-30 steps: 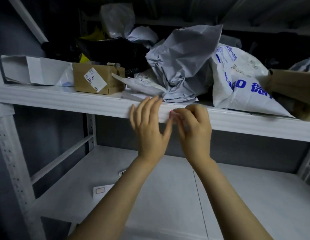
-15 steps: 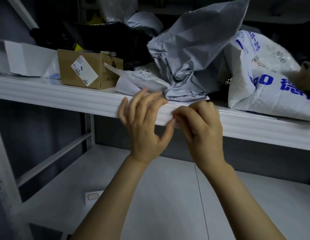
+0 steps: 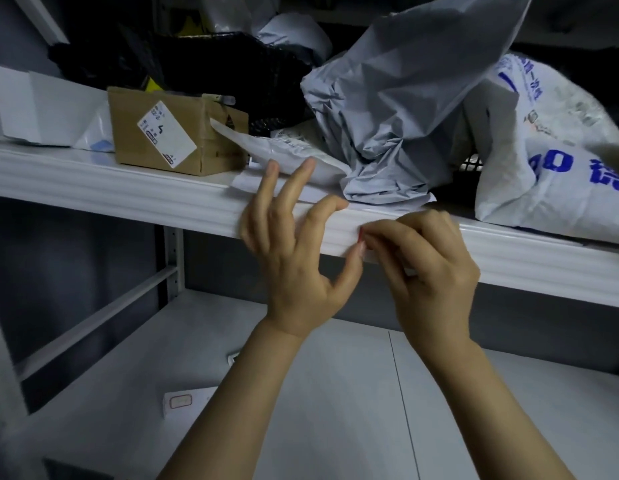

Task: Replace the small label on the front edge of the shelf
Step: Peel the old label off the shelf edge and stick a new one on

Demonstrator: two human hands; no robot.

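Both hands up at the shelf front edge [image 3: 128, 197], mid-frame. L hand [image 3: 294, 258]: fingers apart. Index hooked on the top lip, thumb tip pressed low on the edge, middle + ring lifted clear. R hand [image 3: 436, 271], just right of it: fingers curled, tips bunched together against the edge, nearly touching the L thumb. The label should sit right there btw the two thumbs, but it's under the fingertips, white on white. Can't tell if the R hand actually has it.

Clutter's tight above. A flat white envelope [image 3: 294, 152] and a loose sheet poke out to the lip, right behind the L fingers. A crumpled grey poly bag [image 3: 405, 109] bulges to the edge above the R hand. Right of that is a white bag w/ blue print [image 3: 560, 168]. To the left is a cardboard box [image 3: 211, 147] w/ sticker, and a white carton [image 3: 34, 109] sits far left. Black mesh stuff [image 3: 225, 71] at the back.

On the lower shelf [image 3: 335, 393], a small white card [image 3: 181, 401] lies near-left.
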